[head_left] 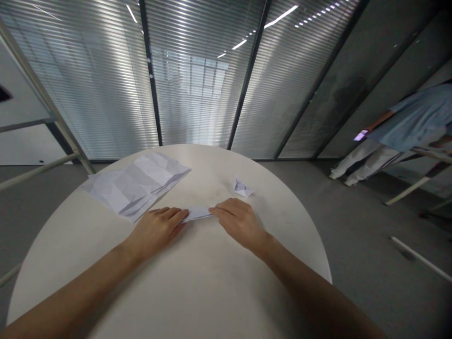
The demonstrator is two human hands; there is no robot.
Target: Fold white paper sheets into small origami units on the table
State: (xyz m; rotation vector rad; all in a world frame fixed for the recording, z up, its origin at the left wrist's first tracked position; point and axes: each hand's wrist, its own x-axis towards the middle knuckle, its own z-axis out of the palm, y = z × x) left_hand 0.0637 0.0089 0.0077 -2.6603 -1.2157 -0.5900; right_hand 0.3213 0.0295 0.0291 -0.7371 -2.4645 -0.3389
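Observation:
A narrow strip of folded white paper (198, 213) spans the gap between my two hands, at the middle of the round table (212, 282). My left hand (160, 227) grips its left end, fingers on top and thumb at the near edge. At the other end, the fingertips of my right hand (240, 217) pinch the paper. Both hands partly cover the ends. Just beyond my right hand sits a small folded paper boat (242, 187). A pile of creased white sheets (137, 181) lies past my left hand.
Glass partitions with blinds (197, 84) stand behind the table. On the left is a pale metal frame with a whiteboard (24, 108). A person in a blue top (409, 117) stands at the right, a lit phone (360, 135) in one hand, near some furniture legs.

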